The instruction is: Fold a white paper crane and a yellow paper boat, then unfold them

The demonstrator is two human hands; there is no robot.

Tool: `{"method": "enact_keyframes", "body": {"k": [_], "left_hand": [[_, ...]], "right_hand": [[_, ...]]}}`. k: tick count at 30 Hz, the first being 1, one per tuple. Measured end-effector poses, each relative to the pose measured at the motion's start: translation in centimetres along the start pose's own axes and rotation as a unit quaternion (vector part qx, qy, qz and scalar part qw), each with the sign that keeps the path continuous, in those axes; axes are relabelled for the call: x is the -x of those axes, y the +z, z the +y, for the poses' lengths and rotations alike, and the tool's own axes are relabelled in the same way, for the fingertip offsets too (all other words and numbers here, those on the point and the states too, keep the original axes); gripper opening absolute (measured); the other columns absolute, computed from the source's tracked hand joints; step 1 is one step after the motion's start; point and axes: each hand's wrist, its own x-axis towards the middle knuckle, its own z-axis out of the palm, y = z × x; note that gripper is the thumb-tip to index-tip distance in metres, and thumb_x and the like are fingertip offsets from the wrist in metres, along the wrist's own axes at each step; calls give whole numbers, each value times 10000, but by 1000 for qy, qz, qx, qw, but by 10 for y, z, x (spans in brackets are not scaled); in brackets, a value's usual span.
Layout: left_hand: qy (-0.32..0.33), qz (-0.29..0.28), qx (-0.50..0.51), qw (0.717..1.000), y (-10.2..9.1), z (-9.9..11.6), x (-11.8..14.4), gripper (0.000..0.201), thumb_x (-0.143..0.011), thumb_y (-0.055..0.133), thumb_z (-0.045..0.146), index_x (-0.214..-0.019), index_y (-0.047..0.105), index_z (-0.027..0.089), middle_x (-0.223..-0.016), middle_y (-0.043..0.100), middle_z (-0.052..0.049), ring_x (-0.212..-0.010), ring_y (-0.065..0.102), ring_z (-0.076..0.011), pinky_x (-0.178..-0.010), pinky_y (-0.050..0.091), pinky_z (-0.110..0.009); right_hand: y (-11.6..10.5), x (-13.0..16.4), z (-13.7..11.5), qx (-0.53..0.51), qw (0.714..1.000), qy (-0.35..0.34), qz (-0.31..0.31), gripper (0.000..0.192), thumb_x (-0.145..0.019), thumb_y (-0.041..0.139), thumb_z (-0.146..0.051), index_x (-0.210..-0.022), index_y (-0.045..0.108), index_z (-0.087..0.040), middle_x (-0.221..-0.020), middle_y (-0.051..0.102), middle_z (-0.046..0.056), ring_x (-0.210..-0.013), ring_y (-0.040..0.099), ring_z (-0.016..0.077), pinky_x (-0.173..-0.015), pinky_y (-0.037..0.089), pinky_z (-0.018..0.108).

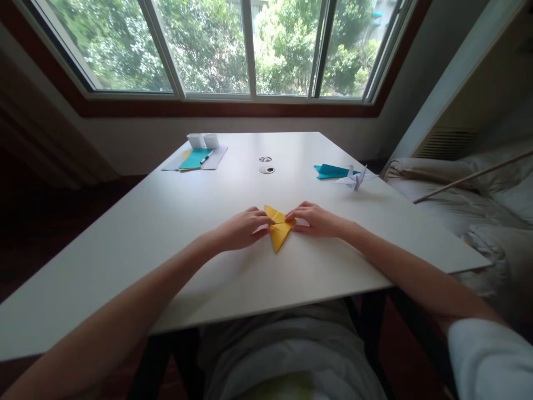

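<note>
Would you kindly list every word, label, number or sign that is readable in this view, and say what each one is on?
None can be read.
Yellow folded paper under the left hand and right hand: plain, no print.
Teal sheet, pen and white boxes at the far left: no markings can be made out; too small to tell.
Teal folded paper and white paper crane: plain.
White table: unmarked.

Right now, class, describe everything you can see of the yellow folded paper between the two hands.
The yellow folded paper looks like thin origami paper, creased into a flat triangular shape whose point faces the person. Fold lines cross its upper part. It lies flat on the white table, near the front middle. The left hand and right hand press its upper corners with their fingers.
</note>
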Motion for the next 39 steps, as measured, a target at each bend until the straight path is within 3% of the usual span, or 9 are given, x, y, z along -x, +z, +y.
{"method": "enact_keyframes", "body": {"k": [5, 12, 19, 25, 32, 39], "left_hand": [[24, 1, -2, 1000, 4, -14, 0, 260, -822, 523, 264, -1065, 598, 206, -1119, 596, -55, -1028, 513, -201, -881, 420, -334], [41, 11, -10, 999, 11, -18, 0, 279, -840, 490, 258, -1105, 563, 212, -1169, 575, -58, -1151, 457, -209, -965, 382, -373], [39, 5, -31, 999, 6, -6, 0, 244, -839, 505, 270, -1068, 588, 251, -999, 593, -68, -1076, 485, -224, -877, 426, -346], [26, -11, -22, 999, 3, 6, -1, 255, -849, 483, 243, -1072, 607, 253, -968, 570, -67, -889, 548, -172, -783, 447, -284], [28, -21, -48, 998, 4, 7, 2, 306, -859, 463, 240, -1145, 564, 279, -1076, 576, -53, -950, 529, -179, -798, 429, -285], [16, -3, -50, 999, 7, 8, 1, 283, -887, 406, 231, -1103, 585, 273, -1067, 611, -34, -902, 542, -161, -780, 419, -272]], "right_hand": [[-3, 2, 4, -22, 1000, -4, -11, 295, -808, 541, -308, -1079, 583, -202, -1029, 648, 53, -981, 532, 204, -855, 420, 348], [-2, 2, 4, -22, 1000, 1, -14, 289, -824, 516, -305, -1086, 579, -200, -1025, 651, 47, -985, 525, 200, -858, 424, 343], [5, -1, 1, 33, 999, 18, -9, 305, -869, 445, -344, -1115, 587, -232, -1166, 576, 69, -1057, 486, 224, -912, 389, 399], [5, 2, 0, 47, 999, 10, -7, 383, -848, 460, -438, -1184, 542, -273, -1264, 491, 80, -1138, 422, 241, -957, 339, 455], [10, -4, -9, 41, 998, -15, 41, 240, -856, 483, -331, -1020, 630, -235, -1066, 610, 73, -997, 508, 202, -883, 387, 387], [9, -6, -7, 24, 1000, 3, 14, 246, -828, 530, -339, -1026, 627, -231, -1026, 634, 55, -952, 530, 194, -854, 406, 362]]}}
